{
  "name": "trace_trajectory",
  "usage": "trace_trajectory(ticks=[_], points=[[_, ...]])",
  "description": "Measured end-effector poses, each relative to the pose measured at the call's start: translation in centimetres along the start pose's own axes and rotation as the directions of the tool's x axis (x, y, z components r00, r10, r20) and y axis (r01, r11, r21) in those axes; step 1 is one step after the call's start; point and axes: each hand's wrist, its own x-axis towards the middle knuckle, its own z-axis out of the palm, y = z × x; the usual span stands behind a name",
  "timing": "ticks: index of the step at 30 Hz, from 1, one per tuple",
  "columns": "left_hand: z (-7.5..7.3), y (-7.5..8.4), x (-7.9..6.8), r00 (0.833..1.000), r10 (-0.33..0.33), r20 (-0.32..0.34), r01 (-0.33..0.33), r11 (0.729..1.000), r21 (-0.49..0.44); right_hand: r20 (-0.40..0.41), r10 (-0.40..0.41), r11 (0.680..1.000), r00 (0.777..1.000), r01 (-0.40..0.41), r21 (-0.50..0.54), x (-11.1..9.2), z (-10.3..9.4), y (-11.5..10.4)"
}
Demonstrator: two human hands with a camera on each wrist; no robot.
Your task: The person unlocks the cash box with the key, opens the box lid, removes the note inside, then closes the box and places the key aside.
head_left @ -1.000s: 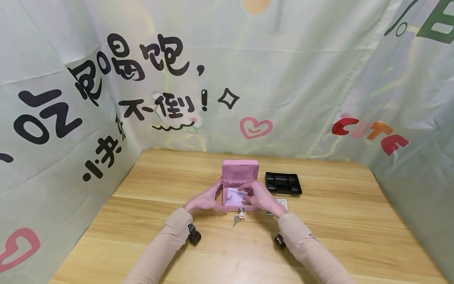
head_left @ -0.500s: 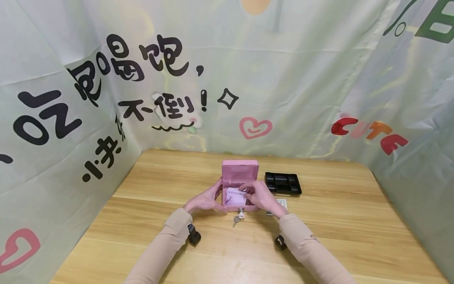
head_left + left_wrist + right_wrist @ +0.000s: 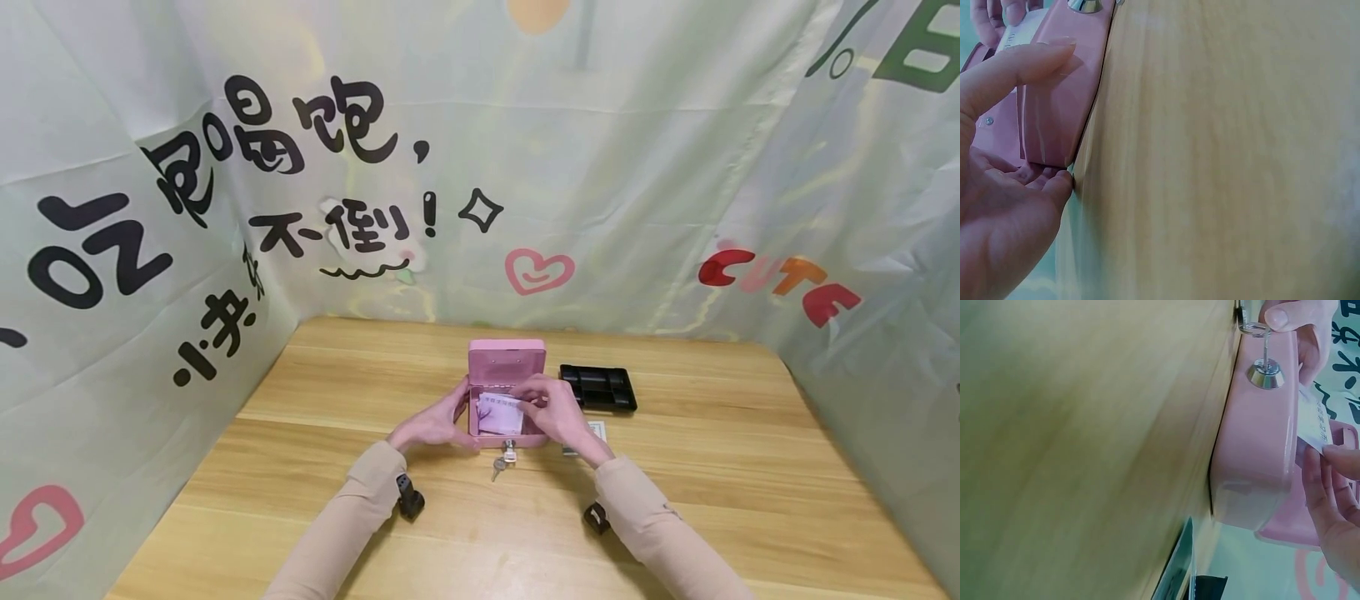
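Observation:
A small pink metal cash box [image 3: 507,364] stands on the table with its lid raised. My left hand [image 3: 433,421] grips its left side; in the left wrist view the thumb lies across the front wall and the fingers [image 3: 1054,187] are at the side. Inside the box is a pale purple printed paper slip [image 3: 500,414] with a row of characters. My right hand [image 3: 557,412] pinches its right edge between thumb and fingers, which the right wrist view shows at the slip's corner [image 3: 1314,425]. Keys [image 3: 500,467] hang from the front lock.
To the right of the box lies a black compartment tray [image 3: 597,367]. Nearer, partly behind my right wrist, is a flat printed bill or stack [image 3: 597,430]. Printed fabric walls [image 3: 637,183] enclose the table's [image 3: 712,467] back and sides.
The right hand has shifted slightly right and its fingers have drawn together on the slip's edge. More of the slip shows, lifted and turned a little. The left hand stays on the box.

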Motion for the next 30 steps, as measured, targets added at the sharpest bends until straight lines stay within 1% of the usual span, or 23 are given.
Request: trace_trajectory(ticks=[4, 7, 9, 14, 18, 21, 26, 30], points=[[0.0, -0.1, 0.0, 1.0, -0.006, -0.003, 0.006, 1.0, 0.01, -0.038, -0.006, 1.0, 0.999, 0.006, 0.0, -0.3, -0.2, -0.1], [0.0, -0.1, 0.0, 1.0, -0.013, -0.005, 0.013, 1.0, 0.016, -0.065, 0.007, 1.0, 0.998, -0.005, 0.017, -0.4, -0.4, -0.1], [0.1, -0.1, 0.0, 1.0, -0.017, -0.004, 0.017, 1.0, 0.011, -0.084, 0.017, 0.999, 0.996, -0.013, 0.047, -0.5, -0.5, 0.0], [0.1, -0.1, -0.1, 0.999, -0.037, -0.014, 0.037, 0.999, 0.01, -0.131, 0.036, 0.986, 0.991, -0.014, 0.165, -0.6, -0.8, 0.2], [0.1, 0.1, -0.2, 0.998, -0.061, -0.027, 0.062, 0.998, 0.032, -0.133, 0.065, 0.968, 0.989, -0.03, 0.247, -0.8, -1.4, 0.3], [0.1, 0.2, -0.2, 0.998, -0.061, -0.026, 0.062, 0.997, 0.044, -0.132, 0.1, 0.956, 0.986, -0.058, 0.286, -1.0, -2.0, 0.6], [0.0, 0.1, -0.1, 0.999, -0.041, -0.008, 0.041, 0.999, 0.023, -0.141, 0.158, 0.937, 0.977, -0.103, 0.335, -1.3, -2.8, 1.2], [0.0, 0.0, 0.0, 1.0, -0.017, 0.003, 0.017, 1.0, -0.007, -0.131, 0.192, 0.929, 0.973, -0.136, 0.345, -1.6, -3.7, 1.5]])
